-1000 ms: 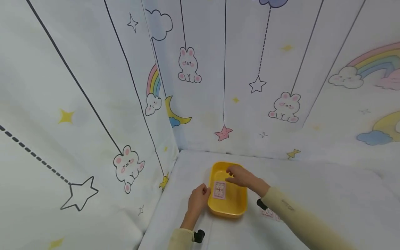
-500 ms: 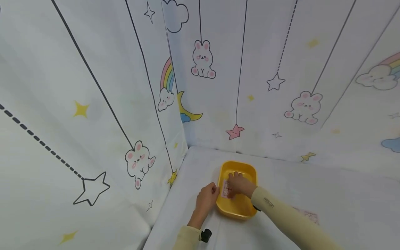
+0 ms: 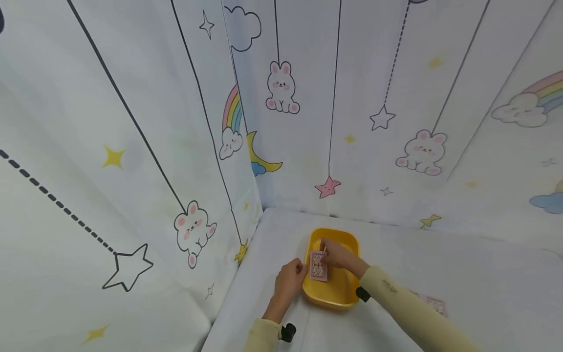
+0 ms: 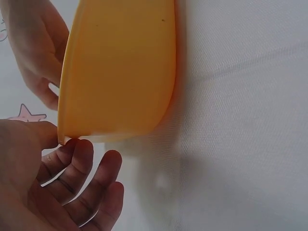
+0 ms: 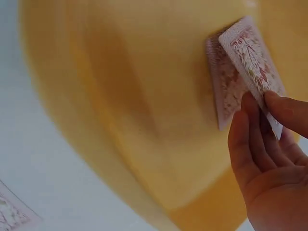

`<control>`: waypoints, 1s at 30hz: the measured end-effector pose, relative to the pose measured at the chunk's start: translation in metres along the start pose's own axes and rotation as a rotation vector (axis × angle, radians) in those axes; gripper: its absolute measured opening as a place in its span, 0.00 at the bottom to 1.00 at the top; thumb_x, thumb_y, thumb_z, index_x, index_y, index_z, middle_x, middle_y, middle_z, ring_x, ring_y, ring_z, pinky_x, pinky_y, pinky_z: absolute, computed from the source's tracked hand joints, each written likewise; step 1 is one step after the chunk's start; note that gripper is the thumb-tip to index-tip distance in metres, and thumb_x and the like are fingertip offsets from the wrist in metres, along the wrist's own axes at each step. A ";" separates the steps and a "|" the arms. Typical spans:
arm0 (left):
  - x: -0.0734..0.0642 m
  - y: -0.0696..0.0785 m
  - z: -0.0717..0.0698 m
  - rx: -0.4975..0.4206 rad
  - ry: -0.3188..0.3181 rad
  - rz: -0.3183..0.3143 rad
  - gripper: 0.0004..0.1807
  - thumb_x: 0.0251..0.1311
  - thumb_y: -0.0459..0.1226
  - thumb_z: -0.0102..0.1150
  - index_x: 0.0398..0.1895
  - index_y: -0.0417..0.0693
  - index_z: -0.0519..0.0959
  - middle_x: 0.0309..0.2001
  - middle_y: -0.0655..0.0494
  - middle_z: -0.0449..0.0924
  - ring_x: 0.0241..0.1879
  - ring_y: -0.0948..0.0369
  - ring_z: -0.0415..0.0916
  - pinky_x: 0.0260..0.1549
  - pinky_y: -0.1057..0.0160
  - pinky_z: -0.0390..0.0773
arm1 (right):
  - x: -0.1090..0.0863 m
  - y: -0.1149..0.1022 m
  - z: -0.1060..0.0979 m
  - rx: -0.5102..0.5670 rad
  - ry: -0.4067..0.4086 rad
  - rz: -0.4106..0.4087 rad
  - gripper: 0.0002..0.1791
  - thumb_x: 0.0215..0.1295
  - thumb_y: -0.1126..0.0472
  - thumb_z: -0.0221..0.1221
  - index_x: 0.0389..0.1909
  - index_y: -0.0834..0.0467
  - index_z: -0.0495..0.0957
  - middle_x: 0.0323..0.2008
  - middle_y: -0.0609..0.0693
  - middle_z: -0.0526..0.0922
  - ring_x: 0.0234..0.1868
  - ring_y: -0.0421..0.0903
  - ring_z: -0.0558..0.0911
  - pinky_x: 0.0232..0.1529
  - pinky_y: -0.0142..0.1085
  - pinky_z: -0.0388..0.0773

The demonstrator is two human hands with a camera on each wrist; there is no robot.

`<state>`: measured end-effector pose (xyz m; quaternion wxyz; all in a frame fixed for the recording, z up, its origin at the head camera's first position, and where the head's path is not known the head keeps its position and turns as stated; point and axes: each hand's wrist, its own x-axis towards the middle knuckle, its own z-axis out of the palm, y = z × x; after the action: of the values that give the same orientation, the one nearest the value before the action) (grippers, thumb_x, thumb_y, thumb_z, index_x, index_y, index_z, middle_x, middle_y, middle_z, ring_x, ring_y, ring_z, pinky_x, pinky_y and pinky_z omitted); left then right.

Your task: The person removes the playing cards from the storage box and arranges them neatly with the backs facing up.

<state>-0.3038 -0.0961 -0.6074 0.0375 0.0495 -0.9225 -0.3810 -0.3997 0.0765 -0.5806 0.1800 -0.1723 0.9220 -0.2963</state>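
A yellow plastic basin (image 3: pixel 336 295) stands on the white surface. My left hand (image 3: pixel 289 282) pinches its left rim between thumb and forefinger, the other fingers loosely curled outside, as the left wrist view shows. My right hand (image 3: pixel 339 255) reaches inside the basin, thumb and fingers pinching a playing card (image 5: pixel 252 57) with a pink patterned back. The held card is tilted. Behind it, in the right wrist view, a second pink-backed card (image 5: pixel 224 94) is partly hidden by the held card and the fingers.
Right of the basin, pink-backed cards (image 3: pixel 435 305) lie on the white table (image 3: pixel 396 254), partly covered by the right sleeve (image 3: pixel 409 305). White sheets printed with rabbits, stars and rainbows form the back wall (image 3: pixel 303 146) and left wall (image 3: pixel 145 205).
My right hand has come down into the basin to the card area, and then drawn back slightly with a card pinched. The left hand keeps its hold on the rim.
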 end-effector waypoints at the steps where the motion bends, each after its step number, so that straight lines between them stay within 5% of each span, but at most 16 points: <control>1: 0.000 0.001 0.001 -0.002 -0.003 -0.005 0.13 0.70 0.44 0.58 0.26 0.52 0.72 0.21 0.63 0.67 0.20 0.66 0.63 0.19 0.68 0.61 | -0.002 0.003 -0.002 0.048 -0.002 0.000 0.16 0.64 0.68 0.65 0.48 0.62 0.70 0.33 0.53 0.79 0.31 0.46 0.77 0.33 0.36 0.78; 8: -0.004 0.001 0.004 -0.015 -0.005 -0.007 0.13 0.69 0.43 0.58 0.27 0.52 0.71 0.21 0.62 0.67 0.20 0.65 0.63 0.20 0.67 0.60 | -0.030 0.024 -0.027 0.343 0.022 -0.005 0.17 0.64 0.66 0.65 0.49 0.67 0.71 0.34 0.58 0.82 0.31 0.47 0.85 0.38 0.44 0.85; 15: -0.004 -0.002 0.001 -0.002 0.015 0.032 0.12 0.69 0.43 0.58 0.27 0.51 0.72 0.21 0.61 0.69 0.20 0.64 0.64 0.19 0.66 0.61 | -0.075 0.050 -0.062 0.397 0.092 0.028 0.17 0.67 0.59 0.65 0.51 0.62 0.76 0.36 0.55 0.83 0.34 0.49 0.86 0.40 0.42 0.85; 24: -0.003 -0.003 0.003 0.000 0.012 0.021 0.13 0.70 0.44 0.58 0.28 0.51 0.72 0.21 0.60 0.69 0.19 0.64 0.64 0.19 0.66 0.61 | -0.153 0.146 -0.083 0.394 0.197 0.122 0.31 0.67 0.50 0.64 0.60 0.67 0.70 0.45 0.58 0.86 0.40 0.47 0.86 0.44 0.43 0.84; 30: -0.005 -0.002 0.003 0.009 0.005 0.012 0.12 0.71 0.44 0.57 0.29 0.50 0.73 0.21 0.60 0.69 0.20 0.63 0.65 0.19 0.67 0.62 | -0.208 0.218 -0.094 0.346 0.234 0.199 0.29 0.71 0.50 0.60 0.59 0.70 0.72 0.47 0.62 0.85 0.42 0.46 0.86 0.43 0.38 0.84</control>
<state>-0.2988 -0.0951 -0.6108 0.0420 0.0453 -0.9244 -0.3764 -0.3044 0.3778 -0.5938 0.1270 -0.0118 0.8846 -0.4486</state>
